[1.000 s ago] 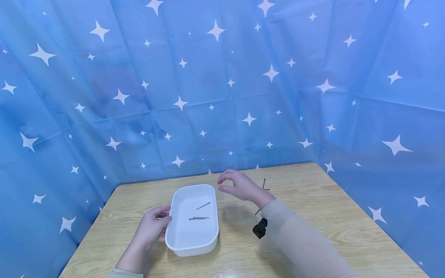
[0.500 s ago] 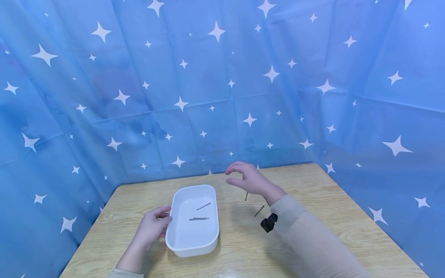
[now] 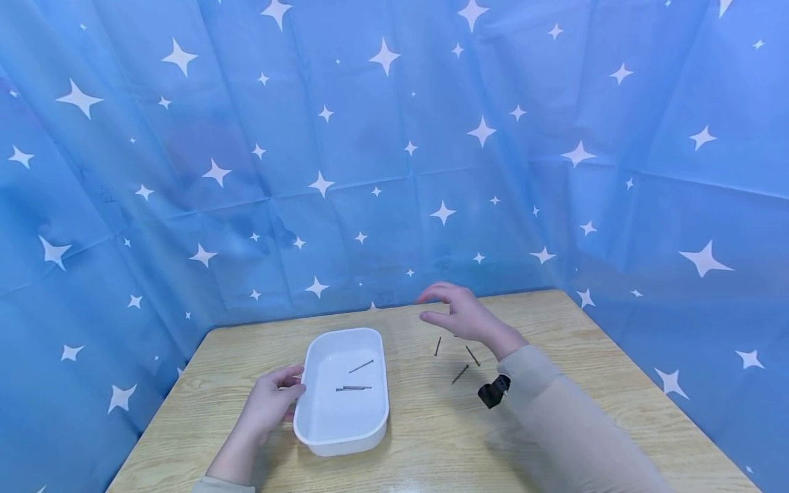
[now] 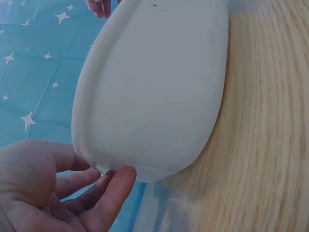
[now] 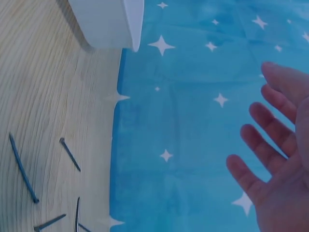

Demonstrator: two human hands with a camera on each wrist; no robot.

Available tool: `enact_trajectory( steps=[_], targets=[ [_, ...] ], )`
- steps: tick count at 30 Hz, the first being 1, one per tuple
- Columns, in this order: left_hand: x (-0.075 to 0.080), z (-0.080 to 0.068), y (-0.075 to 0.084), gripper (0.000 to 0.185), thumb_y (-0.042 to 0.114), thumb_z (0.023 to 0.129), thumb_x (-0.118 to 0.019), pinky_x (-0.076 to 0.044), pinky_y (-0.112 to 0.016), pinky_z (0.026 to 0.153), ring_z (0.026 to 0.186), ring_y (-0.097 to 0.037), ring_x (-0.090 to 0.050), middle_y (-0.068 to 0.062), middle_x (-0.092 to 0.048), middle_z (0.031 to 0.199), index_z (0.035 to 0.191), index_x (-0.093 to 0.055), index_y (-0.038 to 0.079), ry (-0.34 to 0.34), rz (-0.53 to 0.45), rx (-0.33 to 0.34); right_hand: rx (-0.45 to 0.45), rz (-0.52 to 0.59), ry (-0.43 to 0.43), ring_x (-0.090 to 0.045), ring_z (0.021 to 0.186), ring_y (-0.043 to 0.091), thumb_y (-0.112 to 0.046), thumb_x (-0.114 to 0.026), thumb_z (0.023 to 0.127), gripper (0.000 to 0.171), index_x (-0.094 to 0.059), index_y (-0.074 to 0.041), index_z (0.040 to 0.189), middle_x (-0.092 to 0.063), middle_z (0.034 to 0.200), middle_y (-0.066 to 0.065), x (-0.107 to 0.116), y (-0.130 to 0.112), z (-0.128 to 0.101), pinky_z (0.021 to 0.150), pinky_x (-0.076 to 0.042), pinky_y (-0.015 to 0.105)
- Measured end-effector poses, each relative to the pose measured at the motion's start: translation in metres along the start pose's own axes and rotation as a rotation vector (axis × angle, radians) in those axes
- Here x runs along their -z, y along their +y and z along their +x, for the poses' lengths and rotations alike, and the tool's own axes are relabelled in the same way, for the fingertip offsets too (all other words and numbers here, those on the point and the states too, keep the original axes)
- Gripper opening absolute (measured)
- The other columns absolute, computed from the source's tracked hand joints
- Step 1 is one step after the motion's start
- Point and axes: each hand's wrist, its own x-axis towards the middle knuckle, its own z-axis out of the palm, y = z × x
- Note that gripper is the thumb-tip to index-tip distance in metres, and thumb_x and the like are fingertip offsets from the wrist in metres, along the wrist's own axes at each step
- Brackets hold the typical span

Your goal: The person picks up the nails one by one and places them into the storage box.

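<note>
The white rectangular tray (image 3: 316,428) stands on the table with three nails (image 3: 360,366) lying in it, two of them almost side by side. At its left side, my left hand (image 3: 266,402) holds the rim and wall between thumb and fingers. In the left wrist view, a fingertip (image 4: 126,175) presses the tray's outside wall (image 4: 154,96). My right hand (image 3: 464,316) hovers above the table, fingers loosely bent, thumb apart, nothing visible between them. Below it lie several loose nails (image 3: 460,374). The right wrist view shows the hand (image 5: 285,169) empty and the nails (image 5: 23,169) scattered.
The wooden table (image 3: 579,383) has its back edge against a blue curtain (image 3: 394,150) printed with white stars. A curtain also hangs along the left and right sides. A small black device (image 3: 494,392) is worn at the right wrist.
My right hand has moved to the right, away from the tray and over the loose nails, uncovering some of them. The left hand, the tray and the nails inside have not visibly moved.
</note>
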Motion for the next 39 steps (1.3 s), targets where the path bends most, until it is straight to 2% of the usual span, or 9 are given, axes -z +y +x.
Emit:
enact_trajectory(
  steps=[8, 15, 30, 35, 39],
  targets=[
    [0.0, 0.001, -0.002, 0.043, 0.004, 0.095, -0.065, -0.064, -0.046, 0.062, 0.091, -0.028, -0.068, -0.021, -0.061, 0.114, 0.136, -0.059, -0.005, -0.005, -0.004, -0.005, -0.05, 0.008, -0.004, -0.056, 0.122, 0.025, -0.028, -0.071, 0.098, 0.032, -0.068, -0.018, 0.128, -0.057, 0.14, 0.006, 0.005, 0.013, -0.007, 0.097, -0.052, 0.049],
    [-0.001, 0.003, -0.004, 0.043, 0.003, 0.094, -0.064, -0.064, -0.045, 0.063, 0.091, -0.027, -0.068, -0.02, -0.062, 0.114, 0.136, -0.061, -0.003, 0.002, 0.0, 0.005, -0.076, 0.001, 0.008, -0.053, 0.127, 0.029, -0.027, -0.072, 0.097, 0.033, -0.067, -0.015, 0.127, -0.06, 0.135, 0.004, 0.009, 0.026, -0.013, 0.107, -0.045, 0.056],
    [-0.001, 0.002, -0.001, 0.042, 0.004, 0.095, -0.064, -0.064, -0.043, 0.062, 0.092, -0.028, -0.068, -0.02, -0.061, 0.116, 0.137, -0.06, -0.003, -0.001, 0.005, 0.01, -0.156, -0.003, 0.019, -0.052, 0.127, 0.036, -0.037, -0.075, 0.093, 0.044, -0.066, -0.014, 0.129, -0.057, 0.14, 0.008, 0.014, 0.046, -0.024, 0.106, -0.046, 0.058],
    [-0.001, 0.003, -0.001, 0.042, 0.004, 0.096, -0.064, -0.064, -0.044, 0.063, 0.094, -0.029, -0.067, -0.02, -0.061, 0.116, 0.137, -0.06, -0.003, -0.003, 0.005, 0.01, -0.182, 0.002, 0.026, -0.053, 0.126, 0.037, -0.036, -0.076, 0.093, 0.044, -0.066, -0.013, 0.129, -0.055, 0.142, 0.011, 0.014, 0.054, -0.029, 0.104, -0.047, 0.059],
    [-0.001, 0.003, -0.001, 0.042, 0.004, 0.096, -0.064, -0.064, -0.044, 0.063, 0.094, -0.028, -0.067, -0.02, -0.061, 0.116, 0.137, -0.06, -0.002, -0.004, 0.006, 0.012, -0.188, -0.001, 0.03, -0.05, 0.13, 0.038, -0.032, -0.076, 0.093, 0.042, -0.067, -0.011, 0.128, -0.058, 0.137, 0.01, 0.015, 0.058, -0.034, 0.105, -0.046, 0.059]
  ],
)
